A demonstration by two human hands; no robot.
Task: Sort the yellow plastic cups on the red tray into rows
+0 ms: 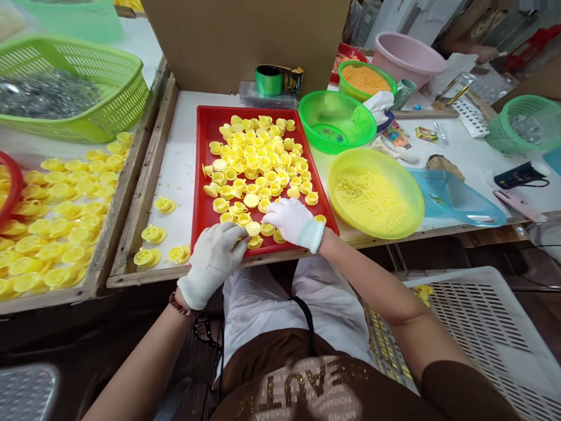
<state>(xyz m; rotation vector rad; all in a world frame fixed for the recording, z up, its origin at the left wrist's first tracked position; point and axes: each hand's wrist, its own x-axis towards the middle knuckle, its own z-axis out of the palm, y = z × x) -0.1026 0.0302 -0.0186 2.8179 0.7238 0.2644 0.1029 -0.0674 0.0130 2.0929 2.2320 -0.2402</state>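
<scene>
A red tray holds a heap of small yellow toy cups, several with saucer-like discs. My left hand, in a white knit glove, is at the tray's near left corner. Its thumb and fingers close together beside the nearest cups; what lies between them is hidden. My right hand, also gloved, reaches over the tray's near edge. Its fingers are bent and drawn together among the cups, and their tips hide whatever they grip. A round yellow disc lies between the two hands.
Several yellow cup-and-saucer pieces lie left of the tray. A yellow bowl of small yellow pieces and a green bowl stand right. A tape dispenser sits behind, before a cardboard box. Wooden rails edge the table.
</scene>
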